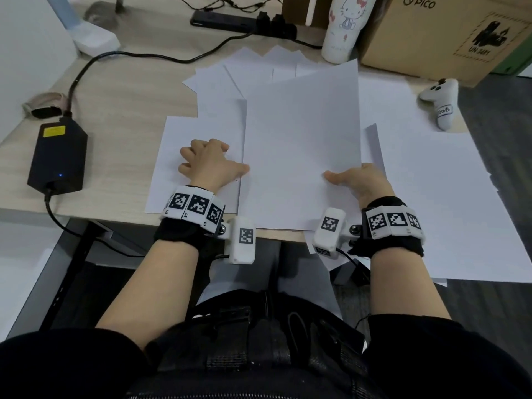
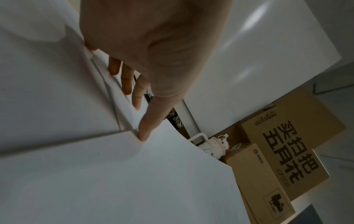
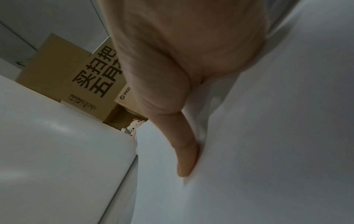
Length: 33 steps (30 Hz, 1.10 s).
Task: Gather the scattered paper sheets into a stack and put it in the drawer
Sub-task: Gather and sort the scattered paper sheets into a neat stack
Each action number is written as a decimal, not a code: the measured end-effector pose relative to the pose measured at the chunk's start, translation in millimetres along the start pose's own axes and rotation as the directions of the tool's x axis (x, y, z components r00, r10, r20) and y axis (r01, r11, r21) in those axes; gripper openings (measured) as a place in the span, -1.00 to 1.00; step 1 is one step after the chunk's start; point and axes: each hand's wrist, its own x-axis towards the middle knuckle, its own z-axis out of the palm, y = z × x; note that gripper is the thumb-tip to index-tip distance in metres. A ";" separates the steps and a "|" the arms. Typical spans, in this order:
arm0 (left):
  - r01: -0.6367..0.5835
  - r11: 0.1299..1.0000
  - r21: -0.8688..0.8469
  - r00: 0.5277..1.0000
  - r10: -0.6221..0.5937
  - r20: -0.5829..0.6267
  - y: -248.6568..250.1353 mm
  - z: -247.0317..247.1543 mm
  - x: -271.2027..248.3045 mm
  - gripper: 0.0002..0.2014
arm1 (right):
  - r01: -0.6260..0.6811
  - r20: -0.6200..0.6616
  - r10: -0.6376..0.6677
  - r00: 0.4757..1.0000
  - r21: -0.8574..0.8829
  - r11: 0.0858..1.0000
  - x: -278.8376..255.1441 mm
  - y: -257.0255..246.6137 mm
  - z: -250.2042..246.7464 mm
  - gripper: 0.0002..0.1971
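Right hand (image 1: pixel 361 180) pinches the near right edge of the top paper sheet (image 1: pixel 302 145), thumb on top, far edge tilted up over the other sheets (image 1: pixel 213 90) scattered on the desk (image 1: pixel 121 90). Left hand (image 1: pixel 210 162) rests with fingers spread and loosely bent on a flat sheet (image 1: pixel 169 145), thumb tip touching the lifted sheet's left edge, gripping nothing.

head: above, facing down at desk (image 1: pixel 121 90) | wrists: close, along thumbs | shared: cardboard box (image 1: pixel 431 33), far edge

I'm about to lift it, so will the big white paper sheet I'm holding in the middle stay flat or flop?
The big white paper sheet is thin, so it will probably sag. Your right hand pinches one edge only; the far corner likely droops. It may slide on the sheets beneath.
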 end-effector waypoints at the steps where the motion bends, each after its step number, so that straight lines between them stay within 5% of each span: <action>1: 0.007 1.000 -0.017 1.000 -0.007 0.002 2.0 -0.5 -1.3 -0.44 | 0.004 0.003 -0.004 1.000 0.009 1.000 0.1 0.3 -0.1 -0.18; 7: -0.025 0.944 -0.329 0.999 0.010 -0.047 8.0 -2.2 -3.9 -0.58 | -0.001 0.018 0.000 1.000 0.052 0.999 -0.5 0.4 -5.1 -0.32; 10: -0.053 0.970 -0.235 0.997 0.038 -0.070 12.2 -5.9 -6.3 -0.73 | -0.013 0.044 0.009 0.999 0.095 0.995 -2.4 0.7 -10.5 -0.63; 13: -0.100 0.967 -0.233 0.983 0.060 -0.171 13.0 -15.5 -4.7 -0.87 | 0.023 0.058 -0.032 0.998 0.143 0.989 -7.4 -1.6 -13.4 -0.58; 18: -0.240 0.762 -0.601 0.866 -0.112 -0.487 -5.3 -36.7 11.0 -0.70 | 0.050 0.018 -0.052 0.998 0.100 0.994 -8.4 -2.1 -11.2 -0.55; 20: -0.178 0.574 -0.799 0.920 -0.192 -0.343 -8.0 -37.4 11.3 -0.64 | 0.053 0.019 -0.055 0.998 0.079 0.995 -7.4 -3.0 -7.7 -0.45; 22: -0.017 0.413 -0.910 0.988 -0.132 -0.079 -9.8 -32.0 8.7 -0.60 | 0.050 0.019 -0.052 0.998 0.086 0.995 -6.6 -4.4 -4.4 -0.49; 25: 0.110 0.581 -0.807 0.989 0.015 0.146 -10.9 -22.3 -0.5 -0.69 | 0.033 0.029 -0.036 0.999 0.104 0.994 -5.9 -6.6 -1.7 -0.53; 28: 0.012 0.612 -0.791 0.999 -0.031 -0.009 -11.1 -20.1 1.0 -0.85 | 0.021 0.046 -0.028 0.999 0.137 0.990 -6.6 -11.5 2.8 -0.43; 33: -0.057 0.445 -0.894 0.952 -0.245 -0.183 -24.7 -30.2 11.1 -0.84 | -0.008 0.036 0.000 0.999 0.212 0.977 -7.4 -18.9 11.4 -0.27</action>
